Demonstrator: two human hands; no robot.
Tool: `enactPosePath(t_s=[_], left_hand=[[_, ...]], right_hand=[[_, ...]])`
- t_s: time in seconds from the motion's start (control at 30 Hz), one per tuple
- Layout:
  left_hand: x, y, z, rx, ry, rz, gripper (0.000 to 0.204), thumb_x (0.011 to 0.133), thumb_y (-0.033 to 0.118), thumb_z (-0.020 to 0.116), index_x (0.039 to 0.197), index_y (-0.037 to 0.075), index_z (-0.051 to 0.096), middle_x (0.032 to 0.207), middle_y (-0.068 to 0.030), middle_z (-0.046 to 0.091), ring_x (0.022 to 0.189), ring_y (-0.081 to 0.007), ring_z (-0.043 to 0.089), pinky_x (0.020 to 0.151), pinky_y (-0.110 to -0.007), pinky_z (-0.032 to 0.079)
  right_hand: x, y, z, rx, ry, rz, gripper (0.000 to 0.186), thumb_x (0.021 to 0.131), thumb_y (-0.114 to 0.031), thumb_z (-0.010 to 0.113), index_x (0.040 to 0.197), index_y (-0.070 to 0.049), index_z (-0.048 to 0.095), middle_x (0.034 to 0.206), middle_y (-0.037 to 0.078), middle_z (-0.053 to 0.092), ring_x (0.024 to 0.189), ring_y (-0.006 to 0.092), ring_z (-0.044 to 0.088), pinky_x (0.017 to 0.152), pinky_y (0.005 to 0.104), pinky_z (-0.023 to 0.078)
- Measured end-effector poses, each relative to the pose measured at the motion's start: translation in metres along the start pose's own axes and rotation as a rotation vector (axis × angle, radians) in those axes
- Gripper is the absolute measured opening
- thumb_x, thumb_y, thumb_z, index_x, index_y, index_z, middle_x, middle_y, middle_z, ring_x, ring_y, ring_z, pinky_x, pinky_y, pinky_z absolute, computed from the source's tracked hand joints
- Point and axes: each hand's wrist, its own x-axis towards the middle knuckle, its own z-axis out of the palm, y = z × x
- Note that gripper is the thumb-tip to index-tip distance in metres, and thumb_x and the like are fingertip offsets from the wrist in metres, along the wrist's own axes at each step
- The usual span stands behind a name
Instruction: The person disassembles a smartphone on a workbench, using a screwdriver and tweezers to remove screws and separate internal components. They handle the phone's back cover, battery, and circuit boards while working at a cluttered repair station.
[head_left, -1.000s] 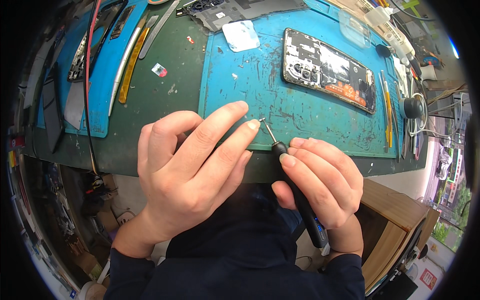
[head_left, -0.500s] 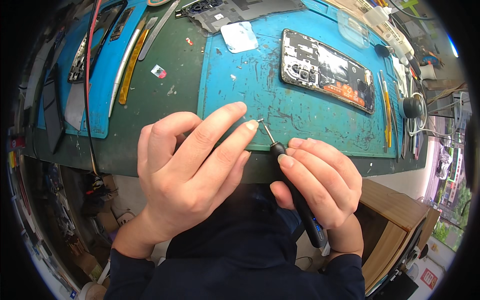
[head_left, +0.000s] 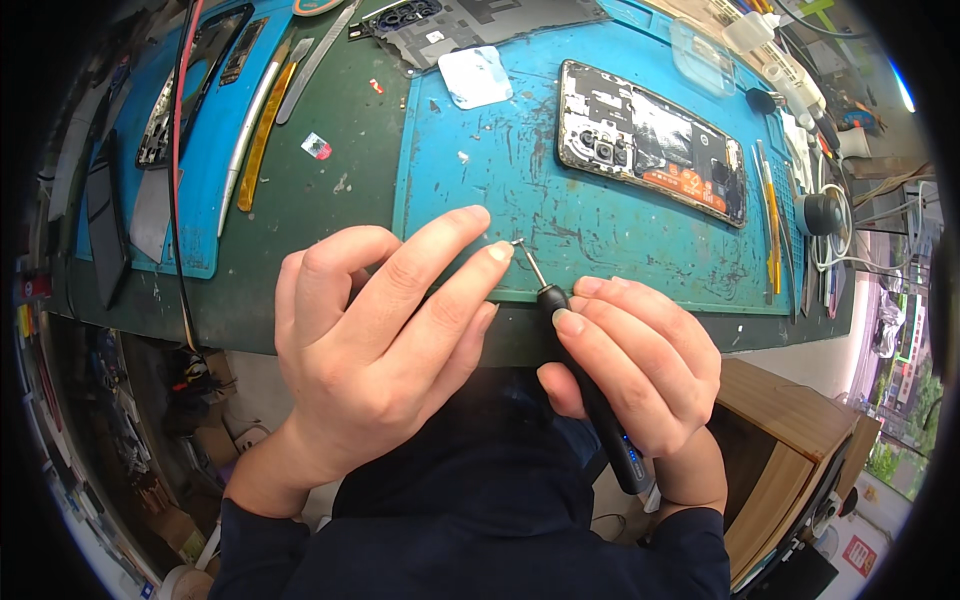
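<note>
In the head view, the right hand (head_left: 645,365) is wrapped around a black screwdriver (head_left: 598,412). Its tip (head_left: 520,243), ahead-left of that grip, sits at the left hand's (head_left: 375,345) fingertips; whether they pinch something tiny is too small to tell. The opened phone (head_left: 650,143) lies beyond the right grip. A wobbling handle could knock loose any small part there. Since a second ago, hands and tool have barely shifted.
</note>
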Motion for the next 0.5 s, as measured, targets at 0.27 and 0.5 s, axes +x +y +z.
enactPosePath(t_s=[0.27,0.5], left_hand=[[0.0004,0.0001,-0.0001,0.002,-0.001,0.002,0.032,0.09,0.011,0.078,0.121,0.007,0.085,0.134,-0.0053,0.079,0.1,-0.0247,0.057,0.091,-0.035,0.05],[-0.0004,-0.0003,0.0008,0.0,0.002,0.002,0.031,0.09,0.011,0.077,0.12,0.007,0.085,0.134,-0.0056,0.079,0.1,-0.0248,0.057,0.091,-0.036,0.05]], right_hand=[[0.0001,0.0005,0.0007,-0.011,0.0,-0.007,0.024,0.098,-0.025,0.085,0.103,-0.002,0.084,0.093,0.009,0.08,0.09,0.026,0.081,0.078,0.0382,0.07],[0.0004,0.0003,0.0007,-0.013,-0.005,-0.007,0.025,0.098,-0.026,0.085,0.102,-0.002,0.084,0.092,0.008,0.08,0.089,0.0254,0.081,0.077,0.0376,0.07]])
